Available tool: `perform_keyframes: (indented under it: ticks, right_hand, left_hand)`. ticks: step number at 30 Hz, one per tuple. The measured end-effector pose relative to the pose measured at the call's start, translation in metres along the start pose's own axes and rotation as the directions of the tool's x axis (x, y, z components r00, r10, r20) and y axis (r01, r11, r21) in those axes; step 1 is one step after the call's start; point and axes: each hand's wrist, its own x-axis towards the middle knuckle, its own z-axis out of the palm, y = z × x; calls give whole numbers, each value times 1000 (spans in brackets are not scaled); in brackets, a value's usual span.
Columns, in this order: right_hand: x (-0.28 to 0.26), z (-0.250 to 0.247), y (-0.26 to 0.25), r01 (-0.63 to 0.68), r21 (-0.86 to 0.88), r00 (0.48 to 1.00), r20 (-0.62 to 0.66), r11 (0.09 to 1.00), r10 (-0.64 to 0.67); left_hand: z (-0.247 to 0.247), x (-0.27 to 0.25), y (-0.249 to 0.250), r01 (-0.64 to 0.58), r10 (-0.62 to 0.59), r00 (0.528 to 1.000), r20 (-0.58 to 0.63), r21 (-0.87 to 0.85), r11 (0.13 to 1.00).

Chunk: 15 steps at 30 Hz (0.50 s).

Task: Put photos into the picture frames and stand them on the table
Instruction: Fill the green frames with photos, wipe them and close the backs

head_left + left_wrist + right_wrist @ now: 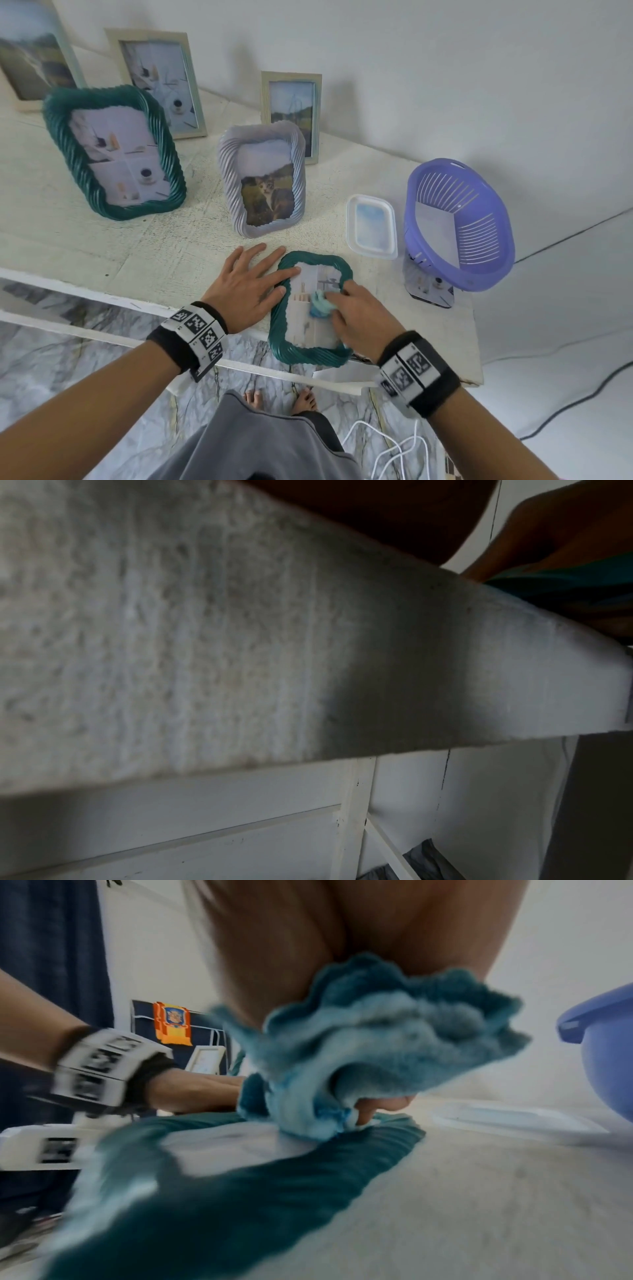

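Observation:
A small dark green ribbed frame [286,346] [212,1204] with a photo in it lies flat at the table's front edge. My left hand [251,284] rests flat with straight fingers on the table and on the frame's left rim. My right hand [349,315] grips a bunched blue cloth [320,303] [359,1053] and presses it on the frame's glass. Several filled frames stand behind: a large green one [113,150], a grey ribbed one [263,178] with a cat photo, and pale wooden ones [291,113]. The left wrist view shows mostly the table's surface.
A purple plastic basket [459,222] stands tilted at the right over a dark frame [430,287]. A clear plastic lid [371,226] lies beside it. The white table [171,253] ends just under my wrists. White cables [397,452] lie on the floor.

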Motion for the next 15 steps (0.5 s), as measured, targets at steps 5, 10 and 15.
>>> perform_keyframes:
  ticks: [5,10,15]
  right_hand:
    - [40,-11,4,-88,-52,996,-22,995,87]
    - [14,5,-7,97,-15,995,-19,995,-97]
    - [-11,7,-4,294,27,955,39,955,-295]
  left_hand:
    - [0,-1,1,14,-14,1000,-2,20,1000]
    - [-1,-2,2,17,-17,1000,-1,16,1000]
    - [-1,-1,2,19,-19,1000,12,7,1000]
